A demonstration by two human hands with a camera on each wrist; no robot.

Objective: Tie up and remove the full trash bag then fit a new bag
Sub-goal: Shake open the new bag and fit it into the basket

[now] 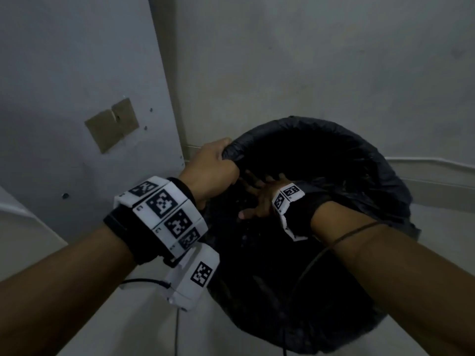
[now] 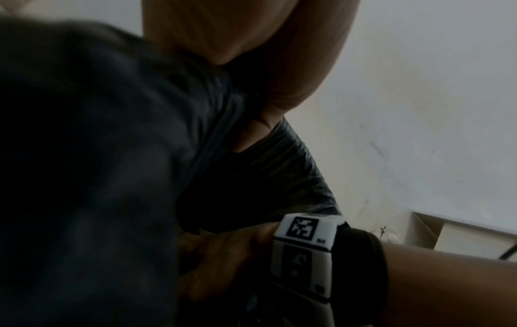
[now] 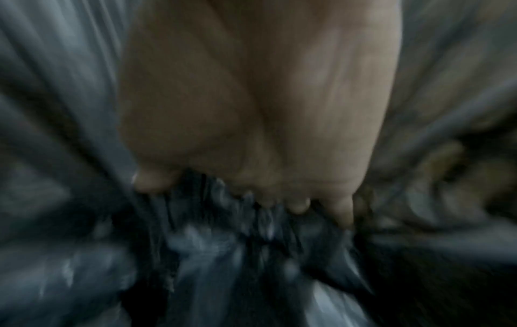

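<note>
A black trash bag (image 1: 334, 155) lines a round bin, its edge folded over the rim; the bin itself is hidden under the plastic. My left hand (image 1: 216, 168) grips the bag's rim at the bin's far left, fingers curled over the edge; in the left wrist view that hand (image 2: 251, 55) pinches the black plastic (image 2: 140, 132). My right hand (image 1: 259, 199) is down inside the bin with fingers spread, pressing against the bag's inner wall. The blurred right wrist view shows the palm (image 3: 251, 99) and fingertips pushing into crumpled plastic (image 3: 223, 254).
The bin stands on a pale floor in a wall corner. A grey panel with a cardboard patch (image 1: 111, 124) rises close on the left. A white conduit (image 1: 437, 163) runs along the right wall. Black cables (image 1: 177, 330) hang near the bin's front.
</note>
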